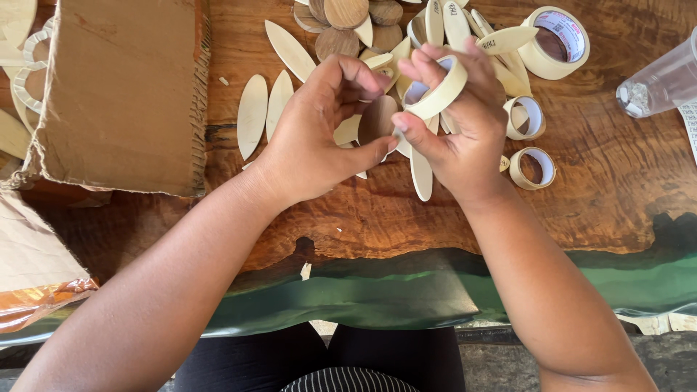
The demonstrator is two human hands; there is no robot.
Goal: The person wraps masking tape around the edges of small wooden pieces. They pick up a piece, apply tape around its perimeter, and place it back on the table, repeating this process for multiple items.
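Observation:
My right hand [465,131] grips a small roll of cream masking tape [438,94], fingers curled through and around it. My left hand [319,138] is beside it, holding a round brown wooden disc [377,120] between thumb and fingers, fingertips close to the tape roll. Both hands hover over a wooden table [617,181] with a green resin edge. Beneath them lie pale leaf-shaped wooden pieces [253,115] and several brown wooden discs [347,13].
A large tape roll [555,42] sits at the back right, with two small rolls [532,168] nearer. A clear plastic cup [661,80] lies at the right edge. A cardboard box flap [123,94] covers the left side.

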